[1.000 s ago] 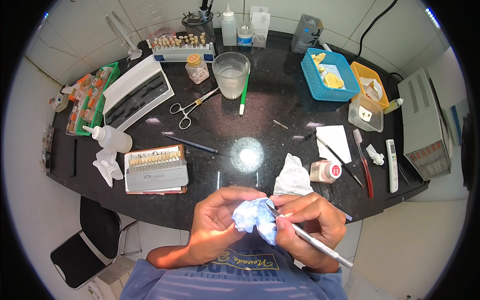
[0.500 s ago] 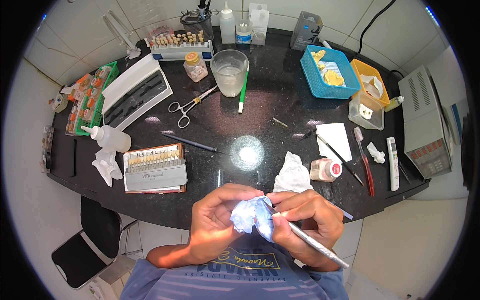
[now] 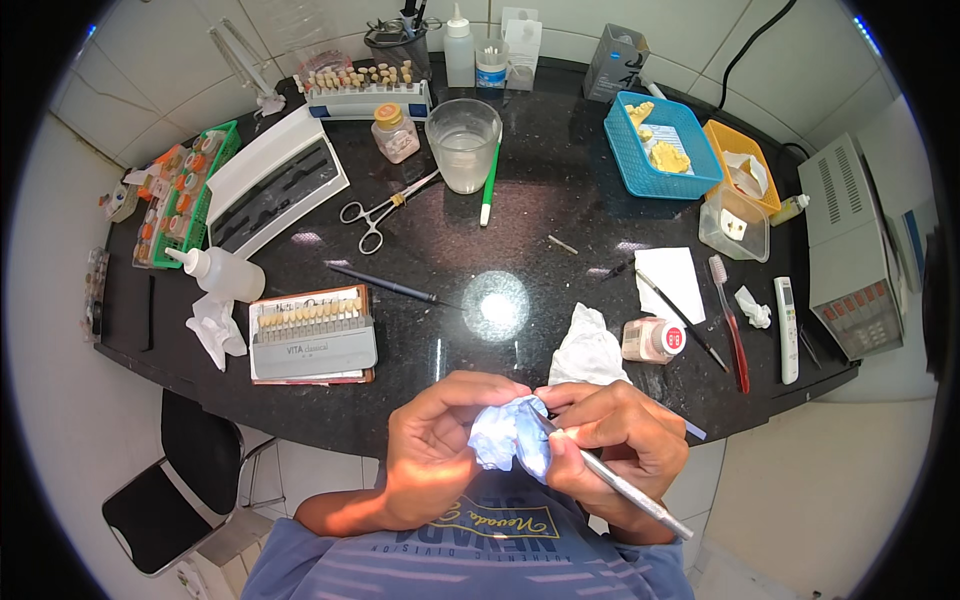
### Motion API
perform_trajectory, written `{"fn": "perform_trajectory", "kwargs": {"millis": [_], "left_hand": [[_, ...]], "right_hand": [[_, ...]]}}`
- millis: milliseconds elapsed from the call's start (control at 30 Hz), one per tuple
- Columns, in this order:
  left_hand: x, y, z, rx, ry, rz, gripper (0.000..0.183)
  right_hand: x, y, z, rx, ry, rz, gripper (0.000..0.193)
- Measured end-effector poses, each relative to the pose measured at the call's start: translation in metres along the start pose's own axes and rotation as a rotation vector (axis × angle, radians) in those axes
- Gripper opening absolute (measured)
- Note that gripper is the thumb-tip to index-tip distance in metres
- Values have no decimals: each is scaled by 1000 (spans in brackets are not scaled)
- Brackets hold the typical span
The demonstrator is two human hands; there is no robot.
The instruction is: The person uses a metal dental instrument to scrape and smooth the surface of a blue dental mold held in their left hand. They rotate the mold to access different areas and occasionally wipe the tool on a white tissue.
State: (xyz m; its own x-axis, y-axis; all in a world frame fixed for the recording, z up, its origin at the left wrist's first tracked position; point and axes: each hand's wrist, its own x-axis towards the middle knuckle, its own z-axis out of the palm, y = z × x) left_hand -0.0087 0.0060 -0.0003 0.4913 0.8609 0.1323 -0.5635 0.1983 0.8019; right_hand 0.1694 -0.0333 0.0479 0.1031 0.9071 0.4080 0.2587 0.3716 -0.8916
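Black bench [image 3: 430, 265]: it curves around you under tiled walls, a round glare at the dial's centre, a glass of cloudy liquid [image 3: 462, 165] at 12 o'clock and a blue basket [image 3: 668, 185] at 2.
Blue-white piece [image 3: 493, 437]: at 6 o'clock, held up between your hands in front of your shirt [image 3: 500, 565]; crumpled on its left, smoother on its right. Whether it is one thing or two, you cannot tell from here.
Left hand [image 3: 430, 445]: your fingers and thumb curl in and pinch the piece from its 9 o'clock side.
Right hand [image 3: 630, 450]: your thumb and fingers pinch the silver-handled tool [image 3: 635, 488], its tip against the piece, its butt toward 4 o'clock.
Tool's slant: over the last second the butt has swung slightly inward while your grips stayed put; that suggests small, steady adjustment at the same spot.
White cloth [image 3: 588, 350]: lies untouched at 4 o'clock, just beyond your right fingers.
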Motion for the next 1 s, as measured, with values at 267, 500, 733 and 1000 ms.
{"fn": "perform_trajectory", "kwargs": {"millis": [267, 500, 733, 1000], "left_hand": [[0, 0, -1, 36, -16, 5, 44], [0, 2, 0, -8, -18, -45, 41], [2, 12, 10, -109, 117, -192, 36], [1, 12, 7, -112, 148, -299, 38]], "right_hand": [[-1, 2, 0, 11, 4, -15, 22], [2, 1, -5, -2, -30, -6, 21], [10, -7, -14, -47, -114, 93, 20], [14, -5, -21, -42, -182, 120, 18]]}}
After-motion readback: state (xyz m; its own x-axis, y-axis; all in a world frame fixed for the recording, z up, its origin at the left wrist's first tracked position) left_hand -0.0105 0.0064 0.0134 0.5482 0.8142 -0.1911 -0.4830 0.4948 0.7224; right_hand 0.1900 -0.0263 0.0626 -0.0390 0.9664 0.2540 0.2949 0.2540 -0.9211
